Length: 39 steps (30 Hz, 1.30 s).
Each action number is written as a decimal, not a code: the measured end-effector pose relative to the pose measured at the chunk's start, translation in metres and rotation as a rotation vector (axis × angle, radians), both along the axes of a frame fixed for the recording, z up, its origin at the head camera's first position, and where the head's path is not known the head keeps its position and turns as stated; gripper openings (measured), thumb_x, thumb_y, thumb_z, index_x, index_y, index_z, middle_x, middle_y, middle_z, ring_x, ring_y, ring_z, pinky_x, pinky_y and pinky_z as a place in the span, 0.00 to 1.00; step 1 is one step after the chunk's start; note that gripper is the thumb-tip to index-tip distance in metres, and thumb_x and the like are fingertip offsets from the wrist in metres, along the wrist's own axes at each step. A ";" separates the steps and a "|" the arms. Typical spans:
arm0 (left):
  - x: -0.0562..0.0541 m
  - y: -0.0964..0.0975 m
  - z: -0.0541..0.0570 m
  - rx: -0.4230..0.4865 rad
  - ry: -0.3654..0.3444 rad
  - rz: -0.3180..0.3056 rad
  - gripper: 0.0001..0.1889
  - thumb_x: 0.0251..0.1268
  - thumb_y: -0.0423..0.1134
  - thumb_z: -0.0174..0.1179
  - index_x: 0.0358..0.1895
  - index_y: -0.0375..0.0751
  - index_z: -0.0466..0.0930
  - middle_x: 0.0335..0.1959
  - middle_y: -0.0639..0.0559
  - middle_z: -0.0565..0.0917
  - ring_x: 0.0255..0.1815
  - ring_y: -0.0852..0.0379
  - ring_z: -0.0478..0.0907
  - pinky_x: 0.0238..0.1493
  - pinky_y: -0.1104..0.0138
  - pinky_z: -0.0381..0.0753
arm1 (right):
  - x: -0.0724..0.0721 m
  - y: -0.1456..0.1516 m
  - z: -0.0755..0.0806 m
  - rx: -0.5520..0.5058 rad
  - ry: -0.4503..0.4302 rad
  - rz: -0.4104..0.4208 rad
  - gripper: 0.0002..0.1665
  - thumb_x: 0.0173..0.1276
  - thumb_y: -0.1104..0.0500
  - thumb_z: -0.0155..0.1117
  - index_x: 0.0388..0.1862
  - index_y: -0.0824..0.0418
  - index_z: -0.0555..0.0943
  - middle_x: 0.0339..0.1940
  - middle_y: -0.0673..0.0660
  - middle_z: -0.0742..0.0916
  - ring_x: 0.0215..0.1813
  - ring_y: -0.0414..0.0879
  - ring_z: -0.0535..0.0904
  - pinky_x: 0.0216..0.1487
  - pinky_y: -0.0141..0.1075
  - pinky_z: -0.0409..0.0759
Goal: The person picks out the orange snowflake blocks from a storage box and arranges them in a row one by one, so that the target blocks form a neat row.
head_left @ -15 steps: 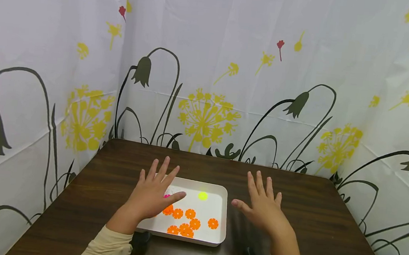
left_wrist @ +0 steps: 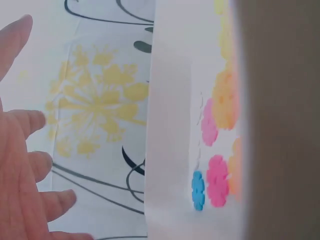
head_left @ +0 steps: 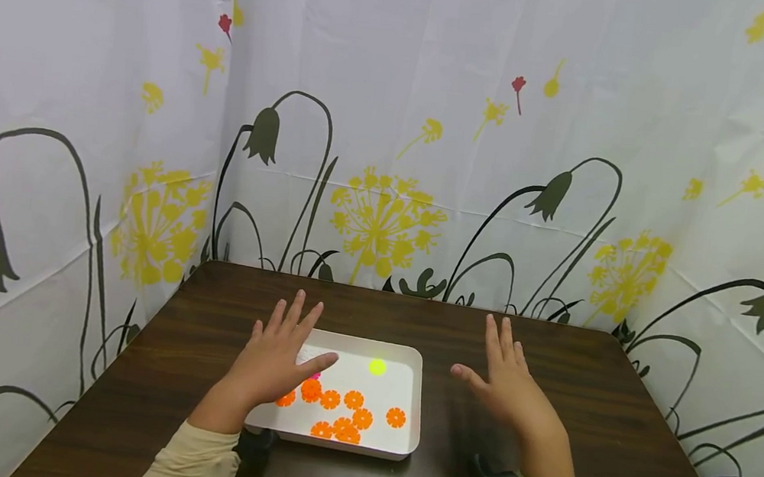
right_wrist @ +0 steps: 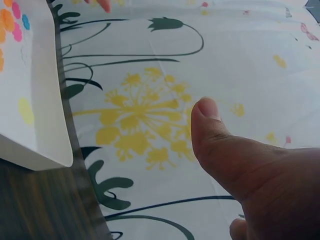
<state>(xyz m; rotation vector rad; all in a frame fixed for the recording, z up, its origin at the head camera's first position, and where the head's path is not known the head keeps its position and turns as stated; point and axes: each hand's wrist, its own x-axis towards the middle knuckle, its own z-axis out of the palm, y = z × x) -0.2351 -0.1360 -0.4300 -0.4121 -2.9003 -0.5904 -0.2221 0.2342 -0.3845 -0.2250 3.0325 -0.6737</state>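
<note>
Holds left grip (head_left: 270,368) raised at the left side of the white tray (head_left: 384,392), with fingers spread apart; holds right grip (head_left: 511,393) above the tabletop (head_left: 613,422), right of the tray, with thumb apart from straight fingers. Has scalloped orange discs (head_left: 353,399) lying inside the tray, mostly toward the near side, with a yellow disc (head_left: 377,366) farther back.

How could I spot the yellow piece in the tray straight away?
On the dark wood-grain table, find the white rectangular tray. In the head view, a bright yellow disc lies toward its far right corner. It sits apart from the orange flower-shaped pieces, which lie closer to the near edge.
</note>
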 end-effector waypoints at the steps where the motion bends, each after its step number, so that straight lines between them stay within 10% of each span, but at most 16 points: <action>1: -0.001 -0.002 0.001 0.010 -0.006 0.004 0.51 0.60 0.78 0.42 0.80 0.56 0.40 0.81 0.45 0.35 0.79 0.33 0.38 0.69 0.29 0.45 | 0.000 0.003 0.000 -0.012 -0.002 0.001 0.64 0.63 0.22 0.49 0.79 0.45 0.25 0.81 0.61 0.34 0.77 0.75 0.44 0.65 0.75 0.54; 8: -0.001 -0.028 0.013 0.098 -0.079 0.090 0.53 0.62 0.77 0.42 0.80 0.50 0.33 0.81 0.40 0.40 0.77 0.31 0.47 0.65 0.30 0.56 | 0.001 0.018 0.005 -0.034 -0.016 0.000 0.63 0.65 0.24 0.49 0.77 0.42 0.21 0.81 0.60 0.33 0.60 0.75 0.73 0.54 0.66 0.73; 14: 0.011 -0.060 0.012 0.044 -0.290 0.197 0.51 0.60 0.80 0.36 0.68 0.36 0.65 0.58 0.34 0.78 0.52 0.37 0.78 0.52 0.42 0.78 | 0.002 0.018 0.002 -0.041 -0.019 0.021 0.61 0.65 0.24 0.48 0.76 0.39 0.21 0.81 0.59 0.34 0.60 0.73 0.75 0.53 0.65 0.74; 20: 0.014 -0.079 -0.004 0.076 -0.591 0.065 0.36 0.66 0.74 0.41 0.36 0.40 0.78 0.25 0.48 0.79 0.24 0.52 0.76 0.28 0.61 0.76 | 0.004 0.023 0.008 -0.037 -0.030 0.032 0.62 0.64 0.22 0.45 0.76 0.41 0.20 0.81 0.59 0.34 0.68 0.74 0.67 0.56 0.66 0.71; 32: 0.015 -0.081 -0.017 0.016 -0.883 -0.081 0.36 0.66 0.73 0.41 0.35 0.41 0.80 0.25 0.47 0.81 0.24 0.52 0.78 0.29 0.59 0.83 | 0.009 0.024 0.020 -0.035 -0.032 0.068 0.62 0.64 0.22 0.45 0.76 0.41 0.19 0.81 0.58 0.34 0.72 0.73 0.61 0.58 0.66 0.69; 39: 0.018 -0.088 -0.016 0.000 -0.923 -0.123 0.30 0.73 0.65 0.39 0.37 0.41 0.78 0.28 0.48 0.79 0.26 0.53 0.75 0.32 0.61 0.82 | 0.011 0.020 0.022 -0.047 -0.057 0.099 0.60 0.68 0.27 0.48 0.77 0.44 0.21 0.81 0.60 0.35 0.76 0.72 0.51 0.63 0.70 0.62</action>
